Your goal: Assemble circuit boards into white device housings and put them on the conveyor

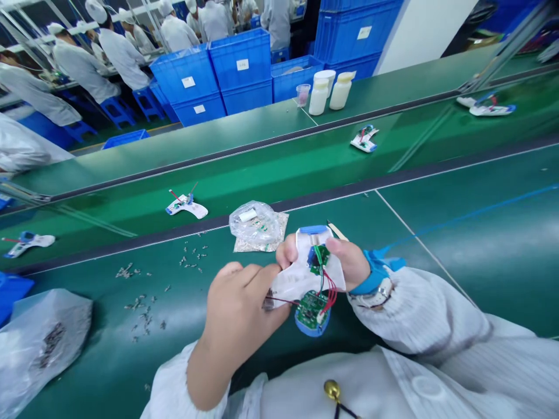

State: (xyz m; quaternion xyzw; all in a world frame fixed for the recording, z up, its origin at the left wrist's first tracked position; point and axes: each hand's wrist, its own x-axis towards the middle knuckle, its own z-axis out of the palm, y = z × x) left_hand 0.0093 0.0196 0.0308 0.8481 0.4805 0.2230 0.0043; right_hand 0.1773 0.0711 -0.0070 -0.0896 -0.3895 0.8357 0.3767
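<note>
My hands hold a white plastic device housing (297, 273) with a blue-tipped end above the green bench mat (105, 361). My left hand (238, 308) pinches its lower left edge, near a thin red wire. My right hand (345, 262), with a blue cuff and wrist strap, grips its right side. A small green circuit board (318, 259) sits in the housing, joined by red and green wires to a larger green board (312, 311) in a blue part that hangs below. Small metal screws (140, 305) lie scattered left of my hands.
A clear plastic bag (255, 227) lies just beyond my hands. A bag of small parts (43, 349) sits at lower left. Similar assemblies (186, 205) ride a green conveyor belt (244, 174). Blue crates (240, 75), white bottles (325, 93) and several white-clad workers stand beyond.
</note>
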